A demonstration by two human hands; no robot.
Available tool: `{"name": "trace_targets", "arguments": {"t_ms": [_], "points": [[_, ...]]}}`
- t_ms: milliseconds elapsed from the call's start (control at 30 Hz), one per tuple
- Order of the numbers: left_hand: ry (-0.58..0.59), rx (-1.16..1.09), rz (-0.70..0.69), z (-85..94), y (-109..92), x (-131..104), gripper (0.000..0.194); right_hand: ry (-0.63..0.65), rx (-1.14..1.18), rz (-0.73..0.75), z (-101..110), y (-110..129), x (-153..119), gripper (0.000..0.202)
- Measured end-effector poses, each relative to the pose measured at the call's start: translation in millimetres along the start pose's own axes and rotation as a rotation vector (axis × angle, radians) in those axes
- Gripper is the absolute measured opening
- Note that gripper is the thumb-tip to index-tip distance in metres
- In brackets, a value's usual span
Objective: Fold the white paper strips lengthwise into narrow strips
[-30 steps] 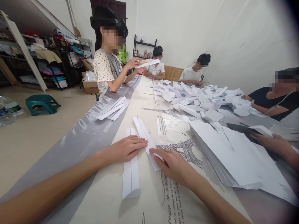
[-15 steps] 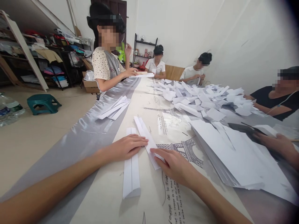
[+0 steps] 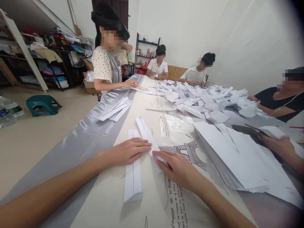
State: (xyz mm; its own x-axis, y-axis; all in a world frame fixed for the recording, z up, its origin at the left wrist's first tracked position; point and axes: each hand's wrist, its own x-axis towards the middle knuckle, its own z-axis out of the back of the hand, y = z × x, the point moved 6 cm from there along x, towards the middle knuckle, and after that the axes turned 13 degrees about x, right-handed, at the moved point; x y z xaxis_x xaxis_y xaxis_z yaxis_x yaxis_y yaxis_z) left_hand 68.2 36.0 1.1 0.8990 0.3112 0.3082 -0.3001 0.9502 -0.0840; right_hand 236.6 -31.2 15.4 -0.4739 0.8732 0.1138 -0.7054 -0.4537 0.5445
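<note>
1. Strips of folded paper are numbering two under our hands: a slanted strip, our landmark, is lying on the printed runner, and a straight strip is lying just left of it.
2. Hands of our own are numbering two. Our left hand is resting flat across the straight strip, fingers lying close together, their tips reaching onto the landmark. Our right hand is touching the landmark's lower right edge, forefinger extending and thumb curling below it; whether they are pinching the paper, we cannot tell.
3. We are counting one group of loose strips beyond and left of the landmark, overlapping too much for an exact number; one heap of paper pieces beyond and right; one stack of sheets to its right.
4. We are seeing four people beyond the landmark, and one further hand well to its right.
5. Against the earlier frames, our hands and both strips are staying nearly put. The standing person, beyond and left of the landmark, is now resting one hand by a lowered paper piece and raising the other arm behind the head.
</note>
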Motion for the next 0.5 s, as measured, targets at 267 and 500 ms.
{"name": "trace_targets", "arguments": {"t_ms": [267,500], "points": [[0.016,0.003,0.026,-0.5,1.4,0.5,0.045,0.000,0.014,-0.013,-0.2,-1.2,-0.1,0.034],[-0.001,0.003,0.024,0.4,0.9,0.6,0.044,-0.003,0.019,-0.008,0.4,-1.6,0.5,0.033]]}}
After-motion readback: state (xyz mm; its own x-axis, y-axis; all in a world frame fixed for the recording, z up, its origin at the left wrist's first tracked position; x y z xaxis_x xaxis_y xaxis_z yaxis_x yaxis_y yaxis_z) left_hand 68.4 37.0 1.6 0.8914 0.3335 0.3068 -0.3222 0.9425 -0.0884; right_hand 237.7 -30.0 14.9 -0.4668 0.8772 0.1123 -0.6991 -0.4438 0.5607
